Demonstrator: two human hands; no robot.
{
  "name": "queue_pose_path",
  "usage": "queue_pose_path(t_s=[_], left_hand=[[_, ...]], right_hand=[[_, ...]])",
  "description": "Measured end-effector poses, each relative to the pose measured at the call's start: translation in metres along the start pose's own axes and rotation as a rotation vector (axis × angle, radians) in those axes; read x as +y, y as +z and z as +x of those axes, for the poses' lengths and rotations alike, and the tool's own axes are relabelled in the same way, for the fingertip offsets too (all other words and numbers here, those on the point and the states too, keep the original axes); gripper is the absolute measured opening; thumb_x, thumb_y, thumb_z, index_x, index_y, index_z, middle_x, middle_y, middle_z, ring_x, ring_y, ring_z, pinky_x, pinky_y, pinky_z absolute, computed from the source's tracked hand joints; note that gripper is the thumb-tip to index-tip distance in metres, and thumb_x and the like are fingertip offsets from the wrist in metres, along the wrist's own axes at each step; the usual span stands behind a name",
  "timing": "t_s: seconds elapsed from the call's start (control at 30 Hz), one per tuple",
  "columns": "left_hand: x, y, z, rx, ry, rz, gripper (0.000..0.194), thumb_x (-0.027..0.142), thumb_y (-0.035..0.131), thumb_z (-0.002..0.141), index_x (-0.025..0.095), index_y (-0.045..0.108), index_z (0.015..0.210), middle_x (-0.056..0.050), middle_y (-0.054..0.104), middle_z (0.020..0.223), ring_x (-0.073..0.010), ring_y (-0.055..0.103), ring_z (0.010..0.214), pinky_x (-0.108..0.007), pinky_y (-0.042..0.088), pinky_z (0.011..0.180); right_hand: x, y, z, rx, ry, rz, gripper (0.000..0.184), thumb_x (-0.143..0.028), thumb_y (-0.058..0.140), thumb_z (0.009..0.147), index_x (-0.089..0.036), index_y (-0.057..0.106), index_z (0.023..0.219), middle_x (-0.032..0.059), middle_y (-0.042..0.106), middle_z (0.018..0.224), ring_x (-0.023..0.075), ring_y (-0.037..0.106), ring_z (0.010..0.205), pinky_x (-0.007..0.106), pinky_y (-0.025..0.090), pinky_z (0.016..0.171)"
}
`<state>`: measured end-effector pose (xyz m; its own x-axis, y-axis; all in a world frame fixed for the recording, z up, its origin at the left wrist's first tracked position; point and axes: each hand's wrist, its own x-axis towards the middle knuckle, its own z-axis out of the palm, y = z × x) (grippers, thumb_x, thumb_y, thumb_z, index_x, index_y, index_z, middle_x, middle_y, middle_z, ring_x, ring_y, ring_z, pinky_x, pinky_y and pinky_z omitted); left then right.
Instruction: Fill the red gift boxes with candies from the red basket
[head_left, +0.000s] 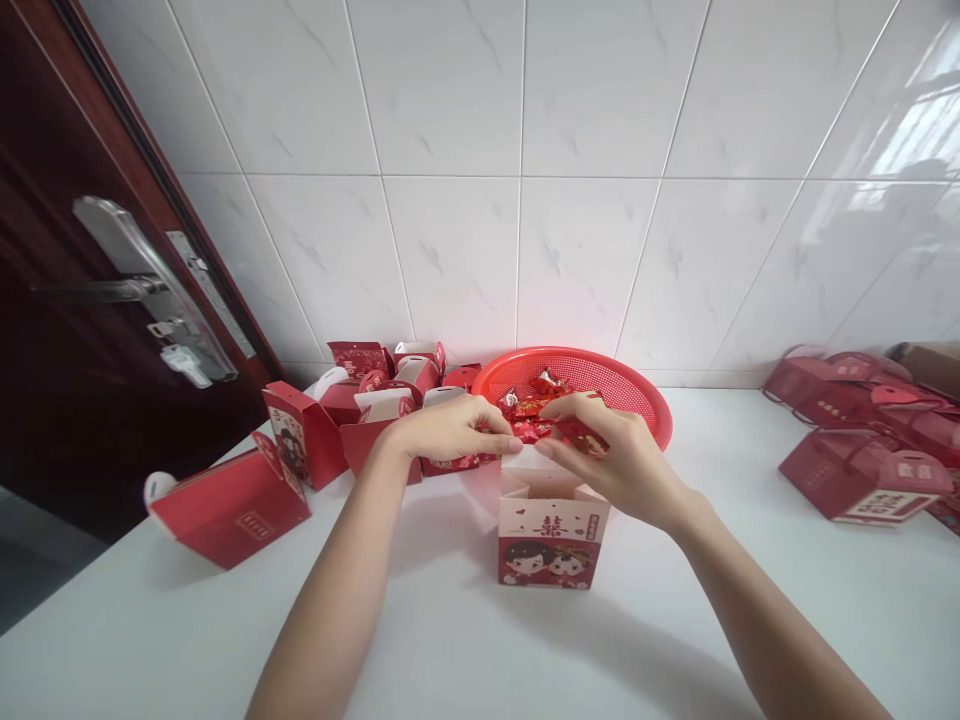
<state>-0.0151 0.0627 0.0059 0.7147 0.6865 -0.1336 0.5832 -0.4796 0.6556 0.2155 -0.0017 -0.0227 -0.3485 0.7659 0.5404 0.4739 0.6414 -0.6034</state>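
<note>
A small gift box point(551, 545), red and cream with two cartoon figures on its front, stands upright on the table with its top open. At its back left edge, my left hand point(457, 430) is closed, thumb and fingers pinching the raised pale flap. My right hand point(611, 445) curls over the right side of the box. Tucked under its fingers is a shiny red wrapped candy point(581, 437), while the thumb tip reaches toward the same flap. Behind both hands, a red plastic basket point(645, 395) contains several red wrapped candies point(531, 408), partly covered by my fingers.
Several red gift boxes point(232, 505) stand with raised flaps along the left side of the white table point(442, 620). More boxes with handles point(862, 475) are grouped at the far right. A tiled wall point(450, 250) rises behind, and a dark door point(67, 330) is at left.
</note>
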Motion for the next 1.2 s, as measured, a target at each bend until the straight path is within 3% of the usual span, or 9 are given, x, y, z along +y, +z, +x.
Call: queue_pose_path(t_s=[0.17, 0.27, 0.4, 0.53, 0.73, 0.93, 1.03, 1.13, 1.2], left_hand=[[0.002, 0.000, -0.001, -0.006, 0.005, -0.016, 0.051, 0.065, 0.063, 0.084, 0.017, 0.065, 0.068, 0.003, 0.046, 0.062, -0.0114, 0.040, 0.058, -0.026, 0.030, 0.054], [0.003, 0.000, -0.002, 0.006, -0.015, -0.007, 0.050, 0.065, 0.064, 0.083, 0.017, 0.067, 0.070, 0.003, 0.049, 0.064, -0.0113, 0.040, 0.059, -0.026, 0.031, 0.055], [0.003, 0.000, -0.001, 0.007, -0.022, -0.008, 0.049, 0.064, 0.064, 0.083, 0.017, 0.068, 0.071, 0.003, 0.050, 0.064, -0.0111, 0.040, 0.058, -0.026, 0.032, 0.055], [0.002, 0.001, -0.001, 0.001, -0.011, -0.001, 0.046, 0.061, 0.064, 0.085, 0.017, 0.068, 0.072, 0.003, 0.045, 0.060, -0.0109, 0.038, 0.056, -0.026, 0.029, 0.053], [0.000, 0.000, 0.001, -0.010, 0.029, 0.008, 0.049, 0.062, 0.061, 0.087, 0.018, 0.061, 0.067, 0.004, 0.042, 0.061, -0.0106, 0.035, 0.056, -0.027, 0.025, 0.053], [-0.002, 0.000, 0.001, -0.012, 0.062, 0.029, 0.051, 0.063, 0.060, 0.088, 0.018, 0.059, 0.064, 0.004, 0.040, 0.059, -0.0107, 0.034, 0.055, -0.027, 0.026, 0.053], [0.001, 0.000, -0.001, 0.076, 0.074, 0.029, 0.047, 0.060, 0.060, 0.088, 0.018, 0.067, 0.070, 0.002, 0.053, 0.064, -0.0114, 0.042, 0.057, -0.026, 0.033, 0.055], [0.009, -0.001, -0.006, 0.311, 0.107, -0.079, 0.040, 0.052, 0.056, 0.092, 0.019, 0.077, 0.091, -0.004, 0.070, 0.091, -0.0133, 0.055, 0.065, -0.027, 0.045, 0.065], [0.014, 0.000, -0.008, 0.464, 0.185, -0.204, 0.036, 0.042, 0.052, 0.093, 0.020, 0.078, 0.103, -0.006, 0.073, 0.107, -0.0181, 0.064, 0.084, -0.030, 0.050, 0.081]], right_hand=[[-0.011, -0.010, -0.001, -0.025, 0.188, 0.488, 0.010, -0.023, 0.047, 0.095, -0.024, 0.055, 0.100, 0.0001, 0.066, 0.078, 0.0119, 0.053, 0.057, 0.025, 0.046, 0.053], [-0.013, -0.013, 0.000, -0.012, 0.254, 0.614, 0.013, -0.016, 0.043, 0.091, -0.022, 0.054, 0.091, -0.0005, 0.065, 0.076, 0.0121, 0.056, 0.059, 0.024, 0.047, 0.053], [-0.010, -0.011, 0.003, 0.015, 0.173, 0.532, 0.007, -0.022, 0.055, 0.093, -0.020, 0.061, 0.090, 0.0000, 0.062, 0.075, 0.0125, 0.056, 0.062, 0.025, 0.048, 0.054], [-0.008, -0.007, 0.004, -0.028, 0.042, 0.422, 0.008, -0.024, 0.062, 0.092, -0.019, 0.068, 0.092, 0.0028, 0.066, 0.081, 0.0152, 0.061, 0.072, 0.029, 0.053, 0.065], [-0.006, 0.000, 0.000, -0.073, 0.028, 0.158, 0.016, -0.012, 0.056, 0.091, -0.022, 0.069, 0.092, 0.0013, 0.069, 0.082, 0.0167, 0.062, 0.075, 0.030, 0.052, 0.066], [-0.003, -0.005, 0.001, -0.112, -0.049, 0.046, 0.011, -0.020, 0.062, 0.094, -0.025, 0.071, 0.099, 0.0024, 0.075, 0.101, 0.0220, 0.066, 0.098, 0.037, 0.054, 0.084], [-0.003, -0.010, 0.002, -0.012, -0.053, 0.046, 0.010, -0.024, 0.062, 0.095, -0.025, 0.071, 0.099, 0.0026, 0.076, 0.103, 0.0226, 0.069, 0.100, 0.039, 0.054, 0.088], [-0.001, -0.012, 0.003, 0.133, 0.000, 0.072, 0.009, -0.028, 0.064, 0.094, -0.025, 0.071, 0.098, 0.0036, 0.077, 0.103, 0.0230, 0.071, 0.099, 0.037, 0.057, 0.084], [-0.001, -0.009, 0.003, 0.207, 0.030, 0.098, 0.011, -0.032, 0.065, 0.094, -0.024, 0.071, 0.098, 0.0044, 0.077, 0.103, 0.0230, 0.073, 0.097, 0.036, 0.059, 0.081]])
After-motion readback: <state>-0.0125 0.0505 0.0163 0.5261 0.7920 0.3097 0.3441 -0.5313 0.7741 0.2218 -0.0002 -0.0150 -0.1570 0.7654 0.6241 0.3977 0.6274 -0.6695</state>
